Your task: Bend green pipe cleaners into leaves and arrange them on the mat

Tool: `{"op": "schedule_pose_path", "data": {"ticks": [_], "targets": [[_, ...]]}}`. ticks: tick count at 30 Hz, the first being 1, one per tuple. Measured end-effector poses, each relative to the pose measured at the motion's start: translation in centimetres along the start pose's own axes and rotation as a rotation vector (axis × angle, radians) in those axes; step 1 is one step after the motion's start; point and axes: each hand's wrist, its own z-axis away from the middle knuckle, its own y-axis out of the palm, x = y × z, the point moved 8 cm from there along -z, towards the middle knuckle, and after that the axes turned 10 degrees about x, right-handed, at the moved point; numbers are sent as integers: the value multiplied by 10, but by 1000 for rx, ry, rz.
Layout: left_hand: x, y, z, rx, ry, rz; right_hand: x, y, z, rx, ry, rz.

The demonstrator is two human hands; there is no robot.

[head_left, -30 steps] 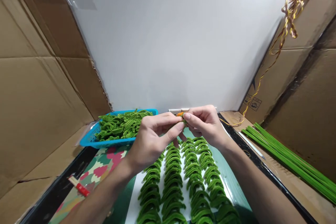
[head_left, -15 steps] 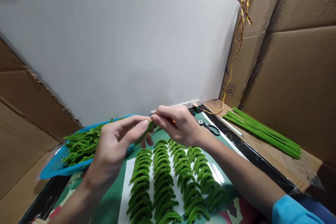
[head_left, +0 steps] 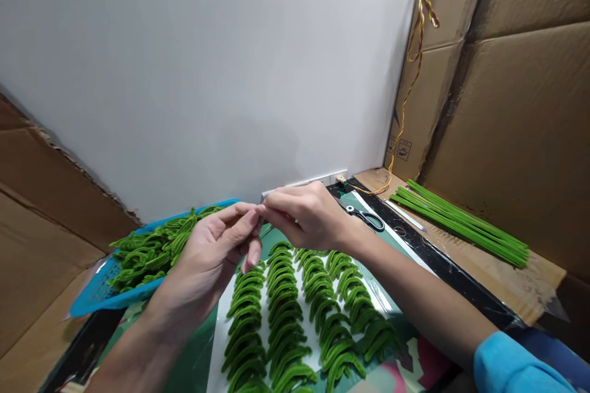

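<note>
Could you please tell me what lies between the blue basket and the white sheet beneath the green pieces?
In the head view, green table surface and, nearer the basket, patterned covering show there, partly hidden by the left hand and forearm.

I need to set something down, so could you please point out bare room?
There's bare cardboard between green sticks and black edge, and a little green mat between the left forearm and white sheet. Rows of curved green pieces crowd the sheet; the blue basket is heaped.

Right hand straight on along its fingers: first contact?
The left hand, at its thumb and fingertips. The right hand looks to be touching there or nearly so; overlap hides the exact gap.
</note>
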Motion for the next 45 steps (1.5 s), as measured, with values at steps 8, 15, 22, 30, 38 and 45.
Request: {"op": "schedule_pose_path", "data": {"ticks": [8, 15, 22, 30, 38, 45], "targets": [[-53, 20, 39, -325, 665, -1207, -28, 22, -2, 16, 309, -1020], [-49, 17, 41, -283, 794, -1281, -25, 19, -2, 79, 318, -1060], [-26, -2, 11, -67, 131, -256, 5, -5, -2, -51, 59, -333], [0, 2, 4, 141, -74, -38, 6, -11, 0, -109, -12, -263], [-27, 0, 15, 30, 184, -615, -12, 7, -1, -9, 296, -785], [-50, 8, 28, -215, 425, -1263, -30, 30, 2, 57, 443, -948]]}}
